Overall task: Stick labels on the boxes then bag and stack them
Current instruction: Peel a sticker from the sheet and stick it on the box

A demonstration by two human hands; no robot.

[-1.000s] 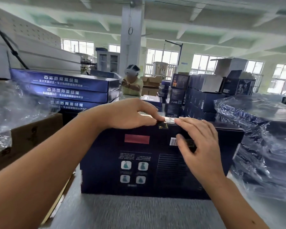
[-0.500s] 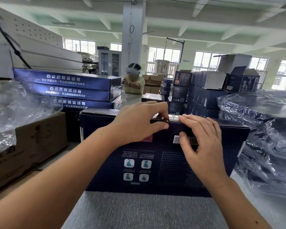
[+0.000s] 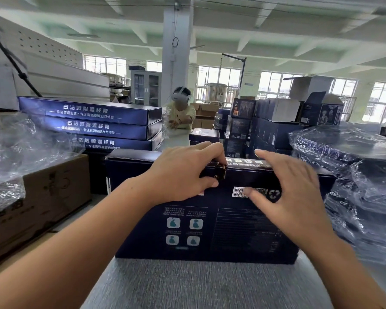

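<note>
Fingers (image 3: 212, 150) of the left hand (image 3: 183, 175) curl over the top front edge of the box (image 3: 232, 230), thumb beneath, clamping it right at a small gold label (image 3: 221, 172). That box stands on the counter (image 3: 198, 284), its length running left to right. Just right of the label, the right hand (image 3: 299, 197) hovers spread and empty before a barcode (image 3: 239, 192) and recycling mark (image 3: 274, 194). Stacked boxes (image 3: 87, 112) behind its left end carry white Chinese lettering.

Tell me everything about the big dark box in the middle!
The box is dark navy cardboard, standing on its long edge on the grey table. Its near face shows a barcode, four little icons and small print. The left hand grips its top edge by a gold sticker; the blurred right hand hovers, fingers spread, near the barcode.
</note>
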